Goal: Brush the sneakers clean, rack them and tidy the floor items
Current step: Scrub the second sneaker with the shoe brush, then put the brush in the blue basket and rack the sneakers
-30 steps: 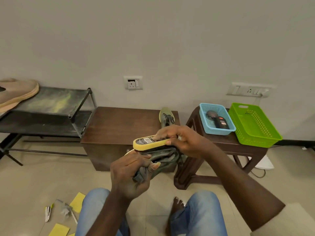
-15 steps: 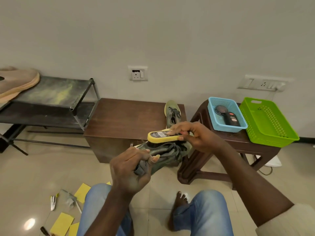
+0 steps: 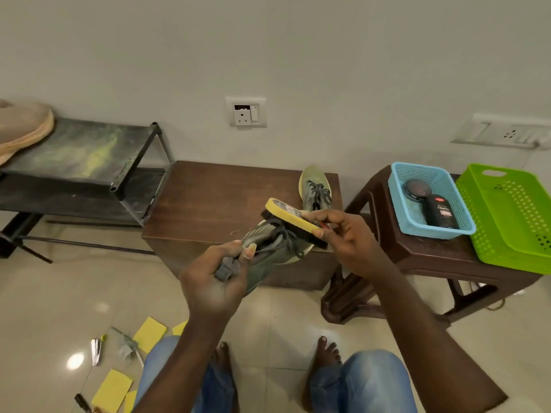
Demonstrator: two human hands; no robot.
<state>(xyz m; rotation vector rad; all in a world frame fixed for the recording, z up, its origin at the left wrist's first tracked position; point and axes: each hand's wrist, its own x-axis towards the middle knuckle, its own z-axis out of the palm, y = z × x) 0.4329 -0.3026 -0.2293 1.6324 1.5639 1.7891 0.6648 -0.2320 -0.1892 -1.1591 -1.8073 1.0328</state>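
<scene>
- Sneaker (image 3: 268,251): grey-olive knit upper, pale yellow-green sole edge, loose grey laces. On my feed it is held in the air in front of the knees, heel end in the palm and toe pointing away.
- Left hand (image 3: 214,278): fingers curled tight round the heel and a soft grey flap, thumb pressed near the laces.
- Right hand (image 3: 348,242): fingertips and thumb pinch the near end of the brush (image 3: 293,217), a long yellow block with a printed label. Its dark bristles touch the sneaker's upper, just beyond the left thumb.
- Below the left fingers, on glossy beige tiles: flat yellow paper squares (image 3: 149,333) and a shiny metal clip (image 3: 96,350).
- Just past the right fingertips, a second sneaker (image 3: 316,189) stands on a dark wooden bench (image 3: 214,198), toe toward the wall.
- Right of the right fingers: a brown moulded stool (image 3: 417,257) carries a perforated blue basket (image 3: 432,232) holding a round tin (image 3: 416,188) and a black bottle (image 3: 441,213). Beside it I see a green basket (image 3: 507,234).
- Far left of the left fingers: a black metal-tube rack (image 3: 89,150) with a smudged top shelf and a tan shoe (image 3: 24,126) on it.
</scene>
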